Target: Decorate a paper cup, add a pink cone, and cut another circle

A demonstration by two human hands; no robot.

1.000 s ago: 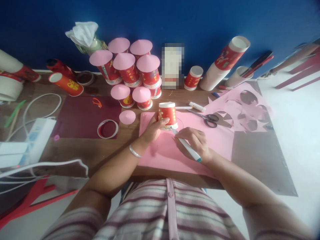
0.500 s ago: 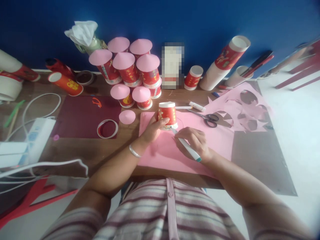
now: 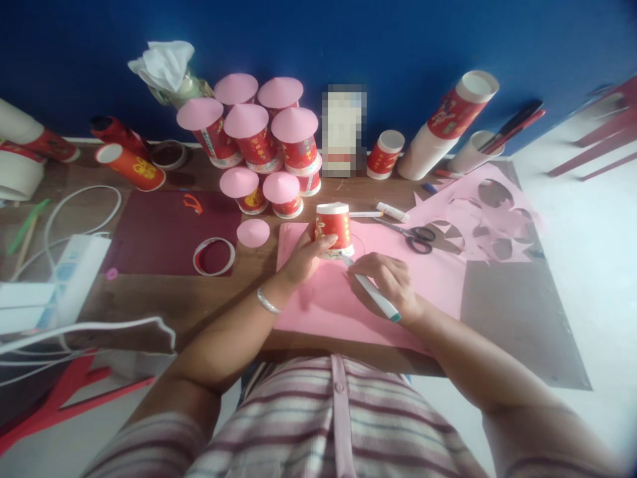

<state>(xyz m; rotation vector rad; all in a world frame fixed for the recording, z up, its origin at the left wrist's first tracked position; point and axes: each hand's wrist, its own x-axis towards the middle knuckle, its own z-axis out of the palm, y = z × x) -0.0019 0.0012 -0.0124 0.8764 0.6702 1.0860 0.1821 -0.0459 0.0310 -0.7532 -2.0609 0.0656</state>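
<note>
Deep blue wall (image 3: 398,40) at the back, wooden bench (image 3: 164,299) butted against it. Far left: white power strip (image 3: 74,269) and cables laid on the bench. Maroon sheet (image 3: 164,232) comes next, with a tape ring (image 3: 213,256) at its right edge and a loose pink cone (image 3: 253,233) just beside. Cone-capped cups (image 3: 259,136) are stacked at the wall. Left hand (image 3: 303,255): fingers wrapped round an upturned red cup (image 3: 333,227), which is stood on the pink sheet (image 3: 318,309) mid-bench. Right hand (image 3: 391,279): fingers closed on a white marker (image 3: 375,297), tip laid at the cup's rim on the sheet. Scissors (image 3: 413,237) are laid beyond, then cut pink scraps (image 3: 478,216) over a grey mat (image 3: 517,318). Cup sleeve (image 3: 448,123) is leaned on the wall at right.
</note>
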